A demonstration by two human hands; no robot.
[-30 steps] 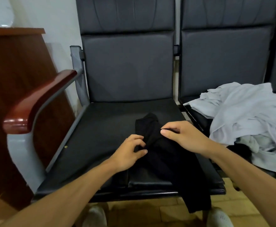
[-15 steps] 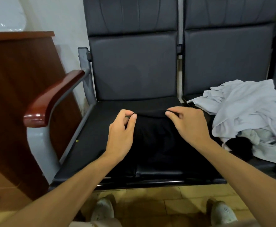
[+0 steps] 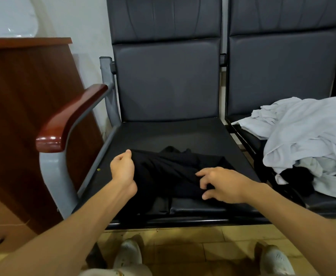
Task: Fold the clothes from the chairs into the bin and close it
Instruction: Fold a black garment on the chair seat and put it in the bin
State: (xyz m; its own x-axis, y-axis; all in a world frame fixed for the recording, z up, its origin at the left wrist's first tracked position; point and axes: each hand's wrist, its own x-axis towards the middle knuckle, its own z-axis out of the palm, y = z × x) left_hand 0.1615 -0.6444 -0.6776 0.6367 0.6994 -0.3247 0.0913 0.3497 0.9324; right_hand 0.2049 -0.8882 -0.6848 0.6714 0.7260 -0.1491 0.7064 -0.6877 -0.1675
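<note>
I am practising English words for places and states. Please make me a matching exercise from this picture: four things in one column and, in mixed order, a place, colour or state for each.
Things:
1. black garment
2. white clothes
3. armrest
4. left hand

Descriptions:
A. heaped on the right seat
B. glossy red-brown
C. grips the black garment's edge
D. spread on the left seat

Pairs: 1-D, 2-A, 3-B, 4-C.
</note>
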